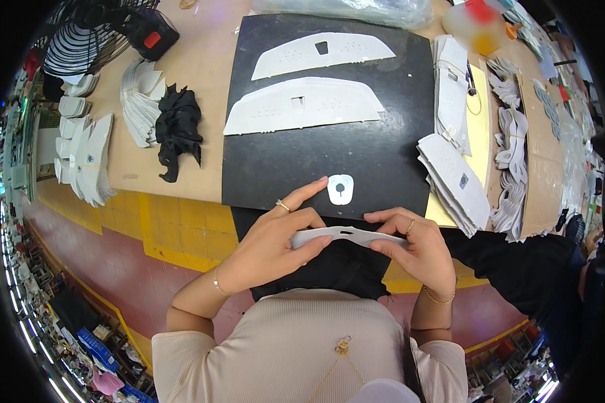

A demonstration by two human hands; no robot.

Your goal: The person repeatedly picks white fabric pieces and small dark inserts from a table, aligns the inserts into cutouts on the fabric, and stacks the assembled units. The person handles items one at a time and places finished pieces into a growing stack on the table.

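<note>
I hold a long, thin white cut piece (pixel 346 234) edge-on between both hands, just in front of the black mat (pixel 262 161). My left hand (pixel 275 238) grips its left end, index finger stretched toward a small white patch (pixel 340 189) with a dark hole lying on the mat. My right hand (pixel 417 248) pinches the right end. Two large curved white pieces, the nearer (pixel 302 104) and the farther (pixel 323 54), lie flat on the mat, each with a small cut-out.
Stacks of white cut pieces sit right of the mat (pixel 454 178) and on the left of the table (pixel 87 158). A black cloth bundle (pixel 178 127) lies left of the mat. A fan (pixel 87 33) stands at the far left, a clear plastic bag (pixel 356 10) at the top.
</note>
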